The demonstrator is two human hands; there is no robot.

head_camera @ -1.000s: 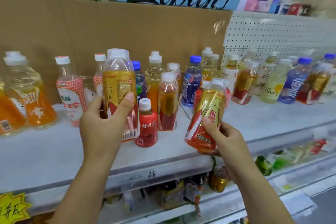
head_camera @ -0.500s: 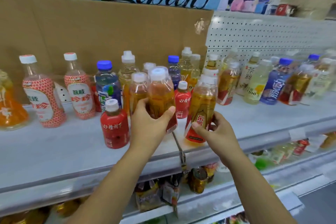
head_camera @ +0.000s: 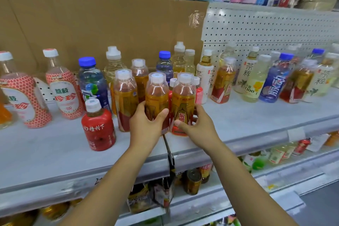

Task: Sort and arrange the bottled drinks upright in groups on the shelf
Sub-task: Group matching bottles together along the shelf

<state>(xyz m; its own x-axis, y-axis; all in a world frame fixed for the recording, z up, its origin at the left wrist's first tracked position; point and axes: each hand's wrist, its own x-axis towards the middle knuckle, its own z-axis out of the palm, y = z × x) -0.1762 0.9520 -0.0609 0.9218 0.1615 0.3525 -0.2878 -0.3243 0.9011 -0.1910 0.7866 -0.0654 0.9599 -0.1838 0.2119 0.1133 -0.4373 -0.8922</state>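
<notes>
Two amber energy-drink bottles with red-gold labels stand upright side by side at the middle of the grey shelf (head_camera: 238,121). My left hand (head_camera: 146,124) grips the left bottle (head_camera: 157,95) low on its body. My right hand (head_camera: 196,126) grips the right bottle (head_camera: 183,97) around its base. Two more bottles of the same kind stand just left and behind: one amber bottle (head_camera: 124,97) and another amber bottle (head_camera: 140,77). A short red bottle (head_camera: 98,126) stands to the front left.
Pink-patterned bottles (head_camera: 64,90) and a blue-capped bottle (head_camera: 92,80) stand to the left. Mixed tea, lemon and blue drinks (head_camera: 273,82) crowd the right side. Cardboard (head_camera: 91,29) and pegboard (head_camera: 266,29) back the shelf. A lower shelf holds cans (head_camera: 192,181).
Both hands have carried their amber bottles forward and down onto the shelf, setting them upright beside each other. The view has shifted right and closer.
</notes>
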